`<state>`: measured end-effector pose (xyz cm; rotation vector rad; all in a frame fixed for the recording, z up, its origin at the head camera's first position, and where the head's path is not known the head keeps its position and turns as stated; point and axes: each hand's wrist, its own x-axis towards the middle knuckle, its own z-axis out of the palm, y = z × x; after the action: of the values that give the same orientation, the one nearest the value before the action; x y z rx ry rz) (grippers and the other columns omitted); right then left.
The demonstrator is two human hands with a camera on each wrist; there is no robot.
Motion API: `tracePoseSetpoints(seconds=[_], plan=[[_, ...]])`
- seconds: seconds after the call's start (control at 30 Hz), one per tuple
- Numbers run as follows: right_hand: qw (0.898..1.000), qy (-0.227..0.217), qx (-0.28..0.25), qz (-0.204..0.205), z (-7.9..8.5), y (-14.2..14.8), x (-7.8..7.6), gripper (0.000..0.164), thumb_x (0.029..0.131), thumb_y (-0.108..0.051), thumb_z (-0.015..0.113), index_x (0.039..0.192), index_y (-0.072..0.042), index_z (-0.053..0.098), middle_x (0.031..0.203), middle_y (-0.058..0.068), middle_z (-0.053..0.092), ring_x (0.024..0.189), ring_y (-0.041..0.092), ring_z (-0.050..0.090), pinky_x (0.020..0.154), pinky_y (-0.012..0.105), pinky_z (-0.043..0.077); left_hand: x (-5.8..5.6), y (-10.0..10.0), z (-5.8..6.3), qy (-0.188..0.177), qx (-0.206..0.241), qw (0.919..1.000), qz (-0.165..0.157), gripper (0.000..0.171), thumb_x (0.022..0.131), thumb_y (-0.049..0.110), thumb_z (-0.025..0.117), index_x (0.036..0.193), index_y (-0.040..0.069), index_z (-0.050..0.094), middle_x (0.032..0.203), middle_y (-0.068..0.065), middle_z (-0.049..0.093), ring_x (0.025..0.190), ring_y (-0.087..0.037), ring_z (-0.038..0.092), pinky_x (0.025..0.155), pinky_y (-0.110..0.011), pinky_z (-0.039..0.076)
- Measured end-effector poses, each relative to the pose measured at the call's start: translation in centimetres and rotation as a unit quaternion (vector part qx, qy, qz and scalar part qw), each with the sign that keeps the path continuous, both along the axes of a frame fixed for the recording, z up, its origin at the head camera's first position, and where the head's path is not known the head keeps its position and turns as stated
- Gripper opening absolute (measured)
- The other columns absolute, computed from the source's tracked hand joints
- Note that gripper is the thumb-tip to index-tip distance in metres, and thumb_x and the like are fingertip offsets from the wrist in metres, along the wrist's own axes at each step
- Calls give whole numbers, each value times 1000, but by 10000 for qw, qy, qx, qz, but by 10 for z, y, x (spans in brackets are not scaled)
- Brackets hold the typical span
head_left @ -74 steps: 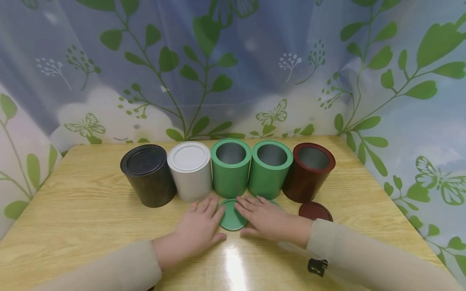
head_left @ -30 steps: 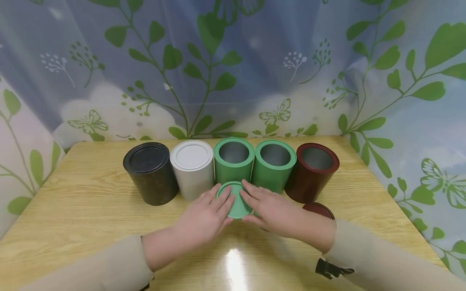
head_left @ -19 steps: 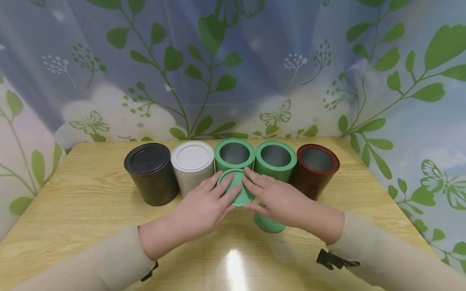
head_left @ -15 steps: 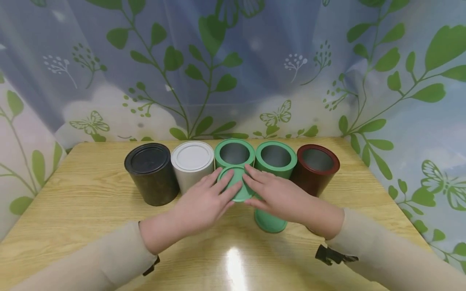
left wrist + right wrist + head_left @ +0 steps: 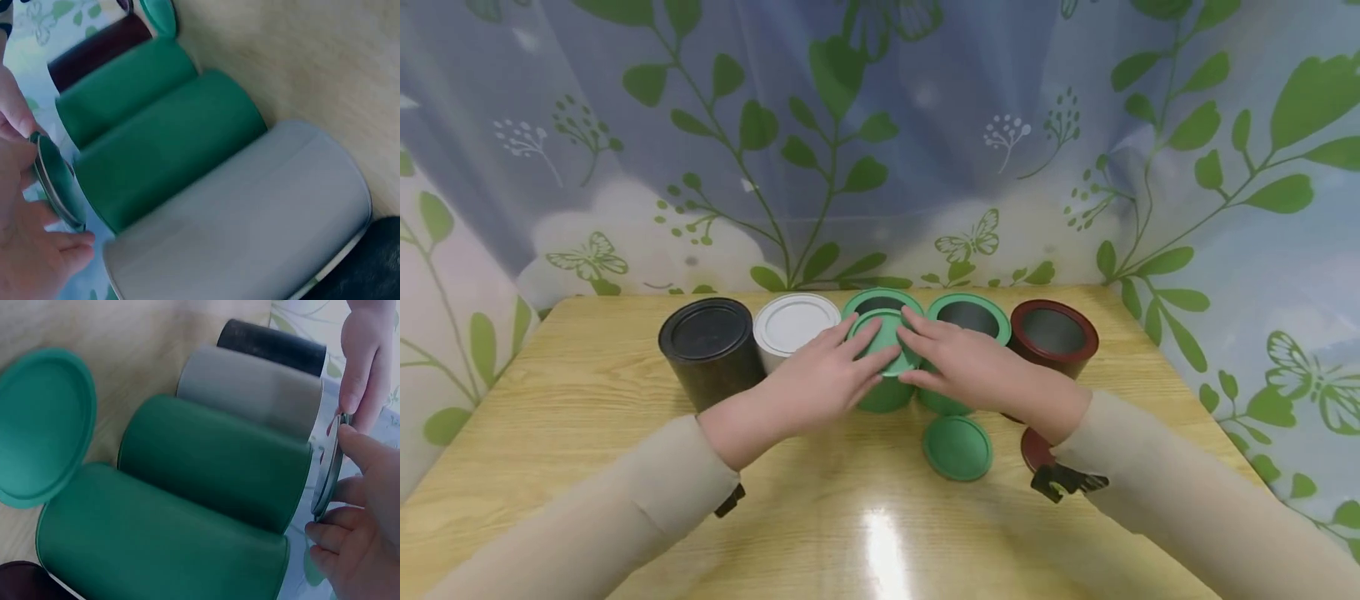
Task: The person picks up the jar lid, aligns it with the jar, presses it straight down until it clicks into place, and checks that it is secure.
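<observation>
Both hands hold a green lid by its rim, tilted a little, just above the open mouth of the left green can. My left hand has its fingers and thumb at the lid's left edge, my right hand at its right edge. In the left wrist view a gap shows between the lid and the can's rim; the right wrist view shows the lid nearly edge-on. Close to its right stands a second open green can, partly behind my right hand.
Left of the green cans stand a lidded white can and a lidded black can. An open dark red can ends the row. Another green lid and a dark red lid lie on the wooden table. A leaf-patterned curtain hangs behind.
Both hands have picked the green lid up from the table and carried it up and forward over the left green can's mouth. The other green lid is now uncovered.
</observation>
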<state>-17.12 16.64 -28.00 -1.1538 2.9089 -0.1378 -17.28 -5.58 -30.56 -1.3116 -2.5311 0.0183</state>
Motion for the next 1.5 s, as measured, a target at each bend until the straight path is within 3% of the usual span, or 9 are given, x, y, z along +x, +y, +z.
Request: tracePoseSetpoints(seconds=[0.13,0.23,0.6,0.73,0.93,1.13,1.5], plan=[[9993,-361,-50,-23,1,-1,-14,63,95,-40,50,143,-2,35,151,19,19,131,33,35,97,43,41,-12,-1,6,-594,-191,9979,185,45,101,29,42,143,15,39,146,-20,32,131,-43,30,105,-47,30],[9980,-608,-117,-91,2,-2,-24,63,96,-40,49,144,-3,33,151,18,17,131,32,35,99,42,39,-20,-1,9,-802,-203,9964,211,45,101,27,43,144,15,38,146,-20,31,132,-42,28,106,-47,28],[9949,-961,-119,-267,2,-1,-44,64,96,-39,49,146,-6,28,153,14,10,113,28,55,90,38,46,-41,2,12,-1239,-301,9915,246,46,101,28,40,145,14,36,149,-18,26,135,-40,22,108,-46,24],[9940,-1060,-127,-248,3,0,-48,64,96,-39,49,146,-5,28,153,15,10,116,29,53,92,40,44,-45,4,14,-1557,-357,9868,281,47,102,29,38,146,15,33,150,-17,23,136,-40,18,109,-46,22],[9907,-1319,-157,-295,6,-1,-52,64,96,-40,49,145,-5,29,153,15,10,129,32,37,100,43,37,-51,5,16,-2135,-250,9758,403,47,102,29,34,148,16,29,153,-16,16,137,-41,12,109,-47,20],[9889,-1433,-50,-382,7,-3,-55,63,96,-40,49,145,-5,30,153,15,9,133,32,30,103,44,33,-52,5,15,-2212,-182,9740,448,47,102,28,33,148,16,29,153,-14,16,138,-40,12,110,-47,19],[9841,-1727,34,-412,6,-4,-56,62,97,-39,47,146,-7,28,154,13,5,130,30,36,103,43,33,-48,6,12,-2004,-386,9777,493,47,103,28,32,148,15,29,152,-17,19,137,-42,13,110,-49,18]])
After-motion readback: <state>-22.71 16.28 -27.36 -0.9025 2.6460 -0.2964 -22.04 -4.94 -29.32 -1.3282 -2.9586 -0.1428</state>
